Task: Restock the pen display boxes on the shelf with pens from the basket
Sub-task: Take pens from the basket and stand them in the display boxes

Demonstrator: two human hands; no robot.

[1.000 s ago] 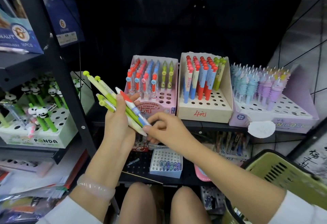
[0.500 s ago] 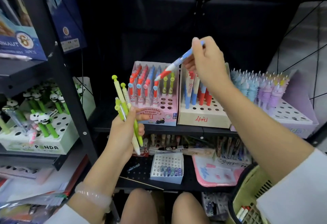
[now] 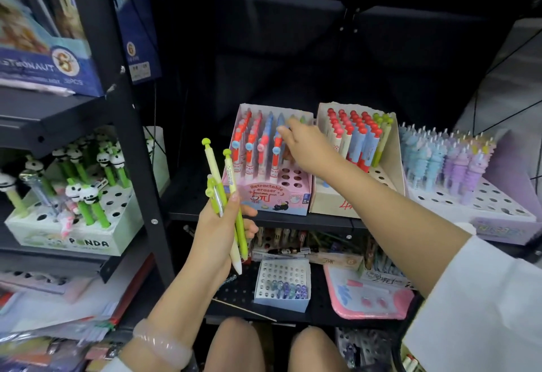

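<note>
The step in hand looks like seating a pen in the pink display box (image 3: 265,195), marked "Retractable eraser", mid-shelf. The cream box (image 3: 331,201) sits just right of it; far left, a box (image 3: 70,239) reads "PANDA". The right hand (image 3: 308,148) reaches into the pink box's blue row, fingers curled among the pens; whether it pinches one I cannot tell. The left hand (image 3: 218,230) grips a bunch of green pens (image 3: 225,195) near the shelf edge. Next, probably: pick a green pen and find an empty hole.

held pens (image 3: 227,195): lime green, pale yellow
eraser box (image 3: 275,195): pink, blue base, cat print
its pens (image 3: 258,148): red, blue
panda pens (image 3: 88,192): green stems, black-white heads
right box (image 3: 498,210): lilac, possibly
</note>
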